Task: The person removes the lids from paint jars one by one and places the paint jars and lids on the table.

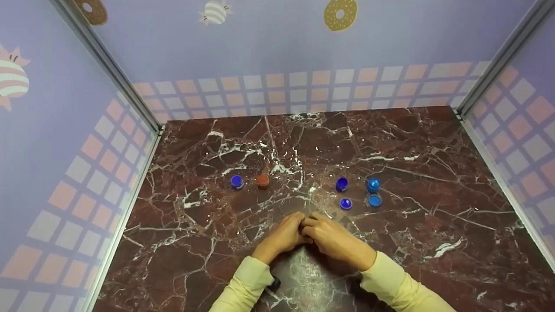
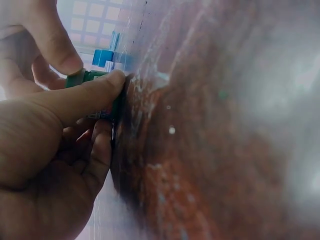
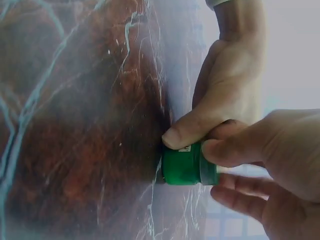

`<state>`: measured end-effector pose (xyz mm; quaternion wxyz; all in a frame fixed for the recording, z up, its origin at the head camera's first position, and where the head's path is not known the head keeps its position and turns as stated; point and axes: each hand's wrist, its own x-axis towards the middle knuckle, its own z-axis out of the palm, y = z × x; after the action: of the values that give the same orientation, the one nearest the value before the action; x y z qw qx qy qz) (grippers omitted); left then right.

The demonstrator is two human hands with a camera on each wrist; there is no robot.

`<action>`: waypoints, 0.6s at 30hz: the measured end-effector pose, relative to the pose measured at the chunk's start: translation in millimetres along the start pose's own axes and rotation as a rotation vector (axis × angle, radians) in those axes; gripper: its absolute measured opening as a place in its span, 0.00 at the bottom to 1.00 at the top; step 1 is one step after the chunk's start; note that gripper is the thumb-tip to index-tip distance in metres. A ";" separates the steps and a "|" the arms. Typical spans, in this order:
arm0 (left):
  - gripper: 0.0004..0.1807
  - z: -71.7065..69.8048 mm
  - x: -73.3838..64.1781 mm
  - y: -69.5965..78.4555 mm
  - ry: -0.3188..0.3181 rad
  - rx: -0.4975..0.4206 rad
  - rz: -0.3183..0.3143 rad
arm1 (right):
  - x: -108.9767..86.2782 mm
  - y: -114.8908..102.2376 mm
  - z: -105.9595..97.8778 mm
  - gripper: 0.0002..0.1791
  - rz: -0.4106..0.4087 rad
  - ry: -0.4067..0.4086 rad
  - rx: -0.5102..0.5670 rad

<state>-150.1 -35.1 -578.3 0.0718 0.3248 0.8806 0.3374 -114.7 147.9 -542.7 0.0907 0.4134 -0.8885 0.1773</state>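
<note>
A small green paint jar [image 3: 181, 166] stands on the marble tabletop between both hands; in the head view the fingers mostly hide it. My left hand [image 1: 284, 234] grips the jar's body, its thumb along the side in both wrist views. At the top, my right hand [image 1: 331, 236] pinches the green lid [image 3: 208, 171] between thumb and fingers. The lid sits on the jar; whether it is loose, I cannot tell.
Beyond the hands, left, stand a violet-blue jar [image 1: 236, 182] and an orange-brown jar [image 1: 262, 181]. Farther right are a dark blue jar [image 1: 341, 184] with a dark blue lid [image 1: 345, 203] before it, and a light blue jar [image 1: 373, 185] with its lid [image 1: 375, 200]. Patterned walls enclose the table.
</note>
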 end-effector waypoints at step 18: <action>0.20 0.3 -0.4 2.5 -0.002 -0.034 -0.021 | -12.4 16.3 3.0 0.14 0.085 0.202 0.196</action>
<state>-148.4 -33.9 -577.0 0.0817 0.3146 0.8781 0.3512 -119.3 165.1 -553.2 0.1312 0.3626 -0.8699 0.3076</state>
